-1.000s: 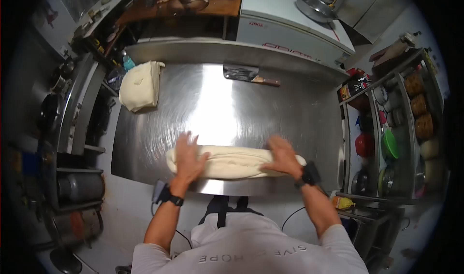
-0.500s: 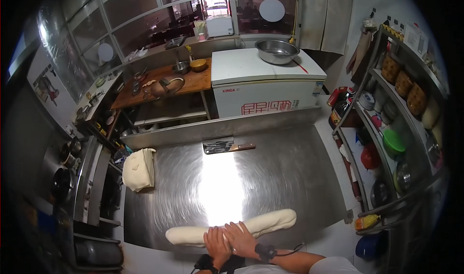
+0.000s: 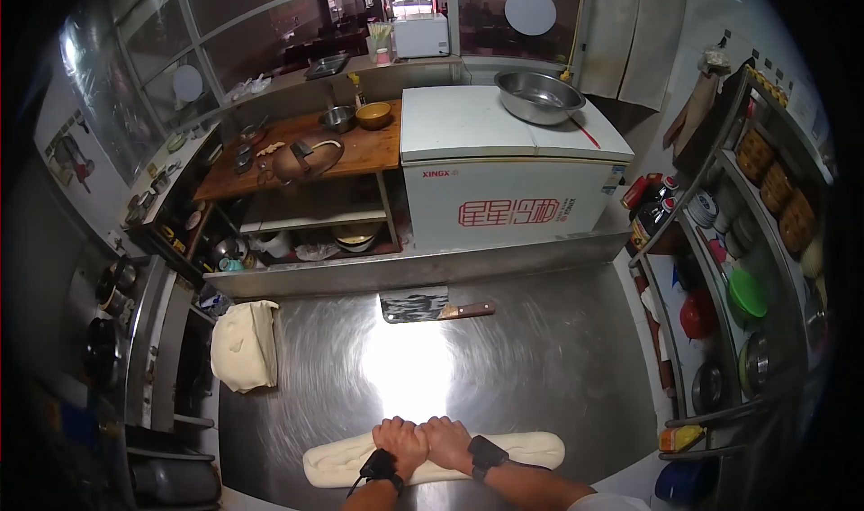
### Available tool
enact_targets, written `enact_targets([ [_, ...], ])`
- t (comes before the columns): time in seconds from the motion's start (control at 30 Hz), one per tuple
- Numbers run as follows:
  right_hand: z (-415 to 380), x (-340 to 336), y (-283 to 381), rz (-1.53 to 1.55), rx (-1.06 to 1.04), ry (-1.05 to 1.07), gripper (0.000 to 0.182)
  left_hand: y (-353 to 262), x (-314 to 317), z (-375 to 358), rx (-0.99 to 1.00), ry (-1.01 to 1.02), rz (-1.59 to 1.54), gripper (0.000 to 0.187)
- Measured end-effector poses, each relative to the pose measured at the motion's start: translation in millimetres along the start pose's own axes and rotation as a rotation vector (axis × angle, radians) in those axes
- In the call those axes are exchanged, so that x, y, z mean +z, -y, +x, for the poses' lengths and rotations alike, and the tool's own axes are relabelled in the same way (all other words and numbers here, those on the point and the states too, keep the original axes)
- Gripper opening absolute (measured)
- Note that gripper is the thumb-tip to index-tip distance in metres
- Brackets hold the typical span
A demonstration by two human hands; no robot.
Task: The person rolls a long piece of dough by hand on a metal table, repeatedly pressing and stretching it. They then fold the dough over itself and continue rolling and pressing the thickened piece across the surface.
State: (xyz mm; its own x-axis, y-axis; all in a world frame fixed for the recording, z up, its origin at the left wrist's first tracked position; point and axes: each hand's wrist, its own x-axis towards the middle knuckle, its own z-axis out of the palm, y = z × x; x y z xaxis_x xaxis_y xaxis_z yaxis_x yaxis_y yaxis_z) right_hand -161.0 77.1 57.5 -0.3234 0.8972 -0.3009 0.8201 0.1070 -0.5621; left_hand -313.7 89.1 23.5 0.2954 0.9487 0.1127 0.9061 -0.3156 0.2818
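Observation:
A long log of pale dough (image 3: pixel 531 448) lies crosswise on the steel worktop (image 3: pixel 540 349) near its front edge. My left hand (image 3: pixel 400 445) and my right hand (image 3: pixel 447 444) sit side by side on its middle, fingers curled over and knuckles forward, pressing into it. The dough surface looks dented and creased left of my hands. A dark band circles each wrist. Farther back on the worktop rests a cleaver (image 3: pixel 416 305), its wooden handle pointing right. A thick folded block of dough (image 3: pixel 245 349) lies at the left edge.
Behind the worktop's raised back edge stands a white chest freezer (image 3: pixel 441 196) with a steel basin (image 3: pixel 540 99) on top. A wooden table (image 3: pixel 270 180) holds bowls and a round pan. A shelf rack (image 3: pixel 670 349) flanks the right side.
My hands have gone from lying with fingers extended to curled fists on the dough. The log now lies straighter and looks wider. The camera view has shifted.

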Motion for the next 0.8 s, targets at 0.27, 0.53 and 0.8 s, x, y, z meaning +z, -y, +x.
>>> enact_targets([
  [0.27, 27, 0, -11, 0.067, 0.164, -0.081, 0.037, 0, -3, 51, -0.121, 0.198, 0.031, 0.048],
  [0.53, -72, -17, 68, -0.068, -0.131, -0.082, 0.033, -13, -60, -61, 0.134, -0.157, 0.062, 0.033],
  [0.8, -112, 55, 88, -0.102, -0.360, -0.303, 0.027, 8, -9, -168, 0.112, -0.194, -0.236, 0.028],
])
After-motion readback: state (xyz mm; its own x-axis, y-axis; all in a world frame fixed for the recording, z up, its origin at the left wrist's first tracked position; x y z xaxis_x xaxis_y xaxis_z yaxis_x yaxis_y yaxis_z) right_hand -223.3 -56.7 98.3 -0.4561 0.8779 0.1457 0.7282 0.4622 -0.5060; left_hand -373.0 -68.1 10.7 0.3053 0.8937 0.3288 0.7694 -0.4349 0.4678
